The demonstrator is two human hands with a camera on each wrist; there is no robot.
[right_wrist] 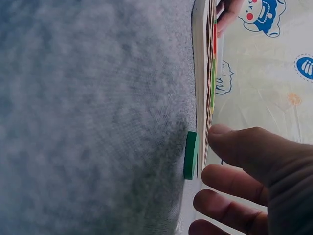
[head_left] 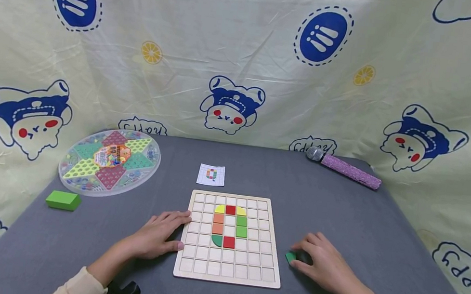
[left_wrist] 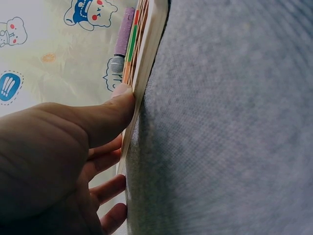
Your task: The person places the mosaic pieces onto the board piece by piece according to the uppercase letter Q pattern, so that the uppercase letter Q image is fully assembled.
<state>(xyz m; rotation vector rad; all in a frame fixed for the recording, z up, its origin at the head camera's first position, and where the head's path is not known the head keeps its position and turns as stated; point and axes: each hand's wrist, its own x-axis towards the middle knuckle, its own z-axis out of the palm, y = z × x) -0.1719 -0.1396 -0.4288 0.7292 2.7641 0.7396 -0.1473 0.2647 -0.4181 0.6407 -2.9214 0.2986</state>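
A wooden grid board [head_left: 226, 266] lies on the table, with red, yellow, orange and green pieces set in several cells. At its left edge, my left hand [head_left: 160, 235] rests with thumb and fingers touching the frame. In the left wrist view the thumb [left_wrist: 115, 110] presses the board's side [left_wrist: 149, 49]. To the right of the board, a dark green piece [right_wrist: 190, 155] lies flat on the cloth. My right hand [head_left: 327, 264] hovers at it, fingers loosely bent and apart; the right wrist view shows a gap between thumb and piece.
A small printed pattern card [head_left: 211, 175] lies behind the board. Back left is a round clear case [head_left: 109, 183] with a star design, and a green block [head_left: 63, 200] sits in front of it. A purple glittery microphone [head_left: 350, 172] lies back right.
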